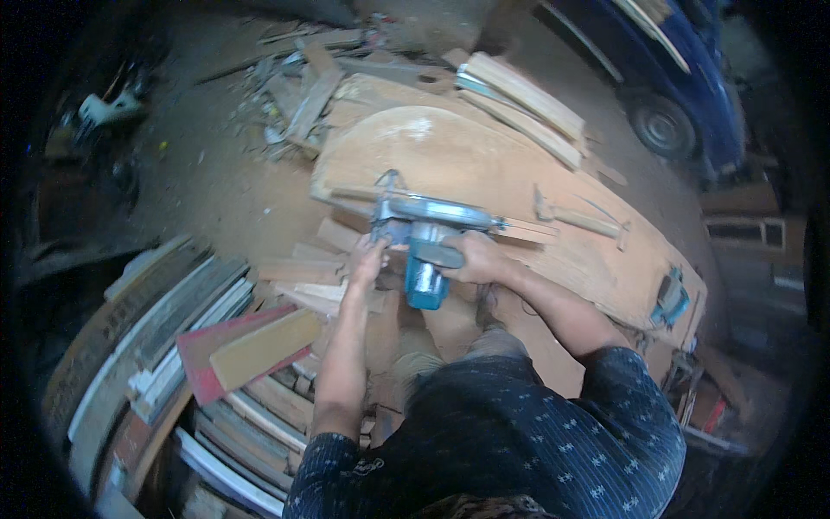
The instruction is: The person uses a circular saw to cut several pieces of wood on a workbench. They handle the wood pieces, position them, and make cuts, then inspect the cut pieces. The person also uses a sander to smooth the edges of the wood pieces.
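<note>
A circular saw [428, 259] with a teal motor housing and a grey metal guard lies across a wooden strip [529, 231] at the near edge of the workbench [389, 143]. My right hand [474, 258] is wrapped round the saw's handle. At the saw's left end, my left hand [367, 259] is closed next to the base plate and the strip's end. Which of the two its fingers grip is hidden. To the right of the saw, a hammer [581, 220] rests on the sawdust-covered bench top.
A teal power tool [670, 298] sits at the bench's right end. Planks [527, 95] lie along its far side. Stacked boards [264, 355] cover the floor at left, and scrap wood [303, 95] is heaped beyond. A blue vehicle [670, 95] stands far right.
</note>
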Action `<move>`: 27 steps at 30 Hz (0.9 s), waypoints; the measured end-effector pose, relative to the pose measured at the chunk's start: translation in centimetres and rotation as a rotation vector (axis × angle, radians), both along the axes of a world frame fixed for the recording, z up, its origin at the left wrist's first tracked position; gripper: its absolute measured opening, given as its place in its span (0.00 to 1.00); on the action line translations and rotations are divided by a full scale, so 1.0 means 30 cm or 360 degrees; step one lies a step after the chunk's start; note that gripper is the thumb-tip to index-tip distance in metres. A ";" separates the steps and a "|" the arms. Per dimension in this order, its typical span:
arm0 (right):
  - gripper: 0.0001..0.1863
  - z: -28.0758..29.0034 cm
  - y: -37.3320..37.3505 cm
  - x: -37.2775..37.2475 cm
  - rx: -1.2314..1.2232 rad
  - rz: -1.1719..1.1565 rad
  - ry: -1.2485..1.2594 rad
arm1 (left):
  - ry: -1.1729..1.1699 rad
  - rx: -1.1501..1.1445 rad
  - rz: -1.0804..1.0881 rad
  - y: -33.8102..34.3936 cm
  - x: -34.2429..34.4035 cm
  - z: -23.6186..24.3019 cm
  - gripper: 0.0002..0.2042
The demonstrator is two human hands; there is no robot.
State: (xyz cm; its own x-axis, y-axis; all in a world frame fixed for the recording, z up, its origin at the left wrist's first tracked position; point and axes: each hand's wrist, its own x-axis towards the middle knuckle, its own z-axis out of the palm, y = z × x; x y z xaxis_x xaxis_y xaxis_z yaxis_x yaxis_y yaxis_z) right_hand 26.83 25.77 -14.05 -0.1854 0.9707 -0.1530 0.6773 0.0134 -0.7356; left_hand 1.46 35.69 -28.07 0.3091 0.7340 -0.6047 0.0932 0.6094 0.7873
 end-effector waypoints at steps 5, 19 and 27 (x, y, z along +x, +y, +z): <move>0.22 0.018 0.021 -0.024 -0.0168 -0.0013 0.0018 | 0.0150 -0.0006 -0.0071 0.034 -0.025 -0.005 0.16; 0.19 -0.003 0.075 -0.051 -0.0075 0.0046 -0.0002 | 0.0207 -0.0072 -0.0085 0.083 -0.051 0.019 0.12; 0.19 -0.004 0.098 -0.062 -0.0062 0.0053 0.0006 | 0.0223 0.0035 -0.0101 0.097 -0.061 0.019 0.13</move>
